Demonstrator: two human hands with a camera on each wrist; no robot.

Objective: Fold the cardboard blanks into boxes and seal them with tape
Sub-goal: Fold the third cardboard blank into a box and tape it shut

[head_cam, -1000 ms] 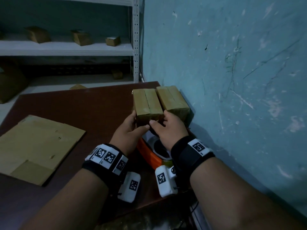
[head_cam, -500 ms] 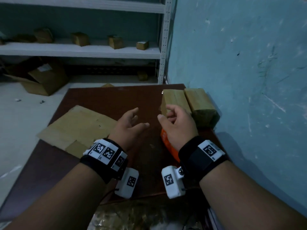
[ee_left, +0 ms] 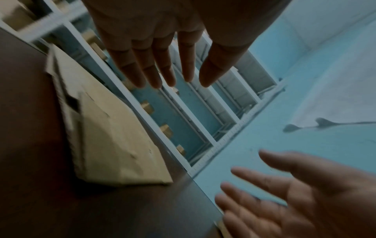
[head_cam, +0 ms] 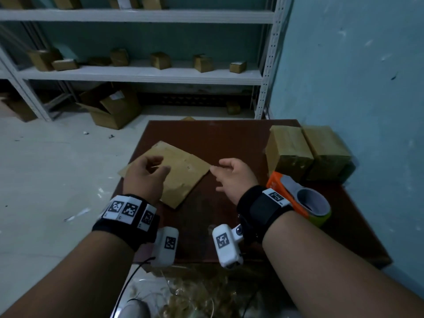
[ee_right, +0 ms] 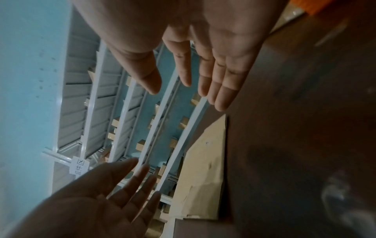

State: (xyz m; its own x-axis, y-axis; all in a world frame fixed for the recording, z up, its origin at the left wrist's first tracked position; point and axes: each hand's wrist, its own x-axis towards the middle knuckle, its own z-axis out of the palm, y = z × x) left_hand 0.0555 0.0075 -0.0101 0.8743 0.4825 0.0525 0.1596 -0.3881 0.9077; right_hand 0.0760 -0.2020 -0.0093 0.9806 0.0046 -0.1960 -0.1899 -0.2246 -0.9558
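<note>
A flat stack of cardboard blanks (head_cam: 181,173) lies on the brown table (head_cam: 229,138), towards its left side. My left hand (head_cam: 146,173) hovers over the stack's near left part with straight fingers and holds nothing. My right hand (head_cam: 231,175) hangs just right of the stack's right corner, fingers spread, empty too. Two folded, taped boxes (head_cam: 305,152) stand side by side at the table's right edge against the wall. An orange tape dispenser (head_cam: 300,198) lies in front of them. In the wrist views the blanks (ee_left: 114,138) (ee_right: 205,165) lie below both palms.
A blue wall (head_cam: 355,76) borders the table on the right. White shelving (head_cam: 142,72) with several small boxes stands behind, and an open carton (head_cam: 112,106) lies on the floor beneath it. Crumpled plastic wrap (head_cam: 195,292) lies below the table's near edge.
Both hands have let go of the left taped box and moved left to the flat blanks. The head view has swung left; the dispenser, earlier under the right hand, now lies uncovered.
</note>
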